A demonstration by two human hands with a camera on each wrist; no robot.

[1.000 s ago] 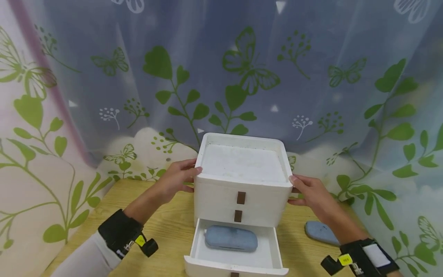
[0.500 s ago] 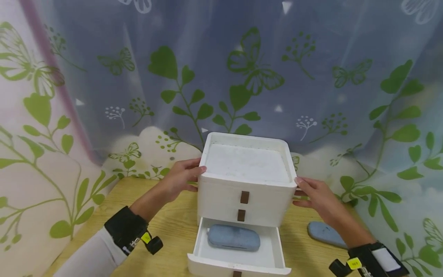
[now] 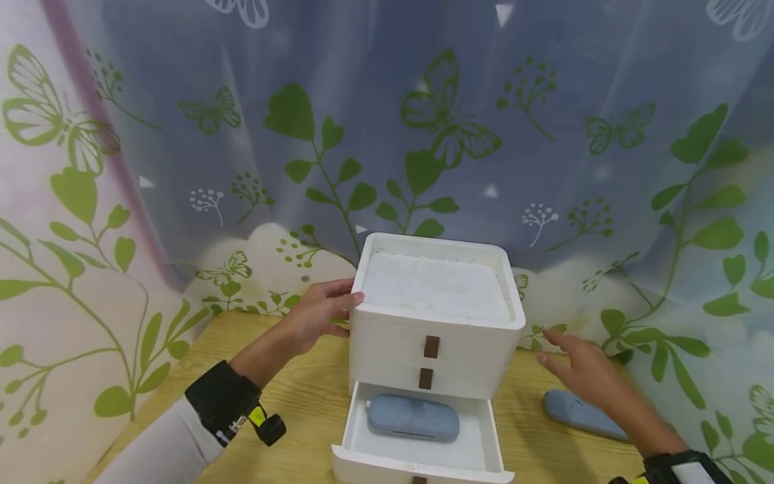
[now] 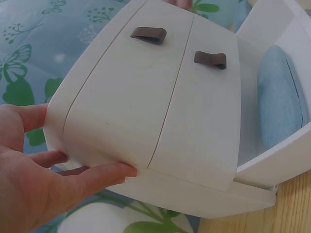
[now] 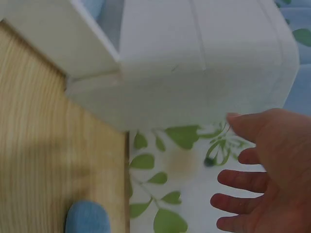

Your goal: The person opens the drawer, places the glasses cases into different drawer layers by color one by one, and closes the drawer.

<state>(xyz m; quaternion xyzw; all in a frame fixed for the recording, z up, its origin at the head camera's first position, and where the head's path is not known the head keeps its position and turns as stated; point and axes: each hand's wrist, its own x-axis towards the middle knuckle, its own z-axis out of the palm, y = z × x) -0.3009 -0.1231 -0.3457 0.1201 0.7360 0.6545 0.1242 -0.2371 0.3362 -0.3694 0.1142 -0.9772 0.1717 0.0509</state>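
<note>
A small white drawer cabinet [image 3: 387,346] stands on the table, its lowest drawer [image 3: 375,461] pulled out. An oblong blue case [image 3: 414,417] lies in that drawer. My left hand [image 3: 317,310] touches the cabinet's left side, with the thumb at the top front corner and the fingers spread along the side. To the right of the cabinet, my right hand [image 3: 583,370] is apart from it and holds nothing. The right wrist view shows that hand's fingers [image 5: 243,180] extended and separated. Two upper drawers with brown pull tabs [image 3: 431,347] are closed.
A second oblong blue case [image 3: 583,415] lies on the wooden table [image 3: 290,403], right of the cabinet and partly behind my right forearm. A curtain [image 3: 338,101] printed with leaves and butterflies hangs behind the cabinet. The cabinet's top is a shallow tray [image 3: 438,286].
My right hand has let go of the cabinet's right side and moved away to the right. My left hand stays at the left side. The view has shifted slightly.
</note>
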